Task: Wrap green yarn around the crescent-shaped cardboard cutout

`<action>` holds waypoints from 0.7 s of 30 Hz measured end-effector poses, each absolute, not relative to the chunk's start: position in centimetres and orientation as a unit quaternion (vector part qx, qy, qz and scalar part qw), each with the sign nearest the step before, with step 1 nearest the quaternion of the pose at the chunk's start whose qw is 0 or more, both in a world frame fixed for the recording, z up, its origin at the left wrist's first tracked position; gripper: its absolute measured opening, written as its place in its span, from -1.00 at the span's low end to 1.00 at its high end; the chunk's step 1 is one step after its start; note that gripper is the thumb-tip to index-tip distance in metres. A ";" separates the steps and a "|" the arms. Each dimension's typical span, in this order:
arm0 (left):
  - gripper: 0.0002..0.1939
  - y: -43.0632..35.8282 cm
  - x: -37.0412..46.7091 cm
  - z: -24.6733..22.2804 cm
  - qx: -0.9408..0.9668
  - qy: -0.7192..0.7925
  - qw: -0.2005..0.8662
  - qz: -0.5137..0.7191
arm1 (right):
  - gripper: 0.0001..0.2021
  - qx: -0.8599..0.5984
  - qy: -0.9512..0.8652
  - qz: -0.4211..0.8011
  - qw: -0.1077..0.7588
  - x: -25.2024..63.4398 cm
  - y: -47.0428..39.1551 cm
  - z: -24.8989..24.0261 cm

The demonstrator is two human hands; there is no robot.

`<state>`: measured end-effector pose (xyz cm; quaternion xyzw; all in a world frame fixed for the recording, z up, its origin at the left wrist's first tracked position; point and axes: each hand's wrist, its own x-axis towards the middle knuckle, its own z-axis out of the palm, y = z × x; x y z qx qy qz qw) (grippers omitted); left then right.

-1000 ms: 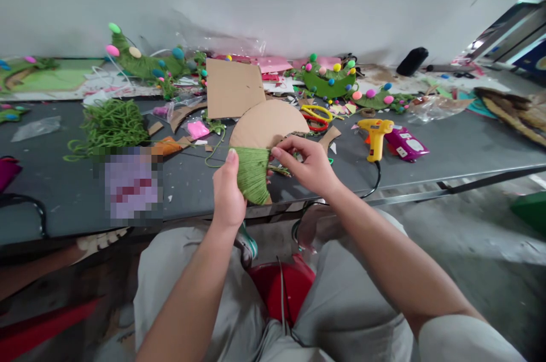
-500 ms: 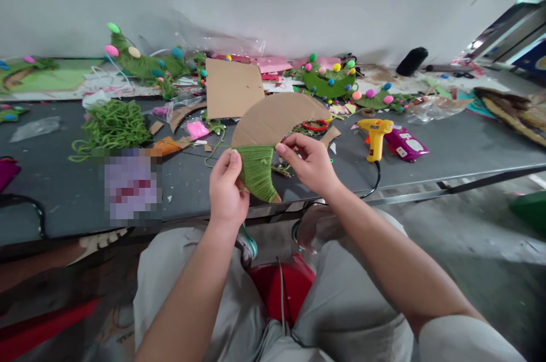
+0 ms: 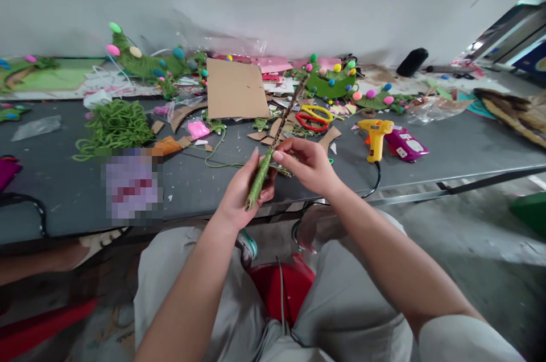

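My left hand (image 3: 241, 191) grips the yarn-wrapped end of a crescent-shaped cardboard piece (image 3: 279, 133), which is turned edge-on toward me so it looks like a thin strip. The wrapped part (image 3: 258, 180) is green yarn. My right hand (image 3: 307, 164) pinches the green yarn strand right beside the cardboard, fingers closed on it. A loose length of the green yarn (image 3: 217, 157) trails left over the dark table (image 3: 63, 191). Both hands are held above the table's near edge, over my lap.
A pile of green yarn (image 3: 114, 124) lies at left. A flat cardboard sheet (image 3: 235, 89), red and yellow scissors (image 3: 313, 117), a yellow glue gun (image 3: 375, 135) with its cord, finished green crescents with pompoms (image 3: 330, 80), and cardboard scraps litter the table. A red stool (image 3: 279, 288) is beneath me.
The cardboard crescent has been rotated from face-on to edge-on in my left hand. My right hand stayed beside it, still pinching the yarn.
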<state>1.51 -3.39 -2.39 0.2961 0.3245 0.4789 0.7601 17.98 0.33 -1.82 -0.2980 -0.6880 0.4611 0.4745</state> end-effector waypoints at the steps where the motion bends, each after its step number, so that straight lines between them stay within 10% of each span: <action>1: -0.68 -3.5 1.5 -2.4 0.314 0.322 0.759 0.471 | -0.76 -0.308 -0.687 0.454 0.476 18.0 0.4 -1.9; 21: -0.51 -3.0 0.0 -2.1 0.353 0.220 0.771 0.482 | -0.83 -0.353 -0.626 0.483 0.501 18.4 1.0 -2.2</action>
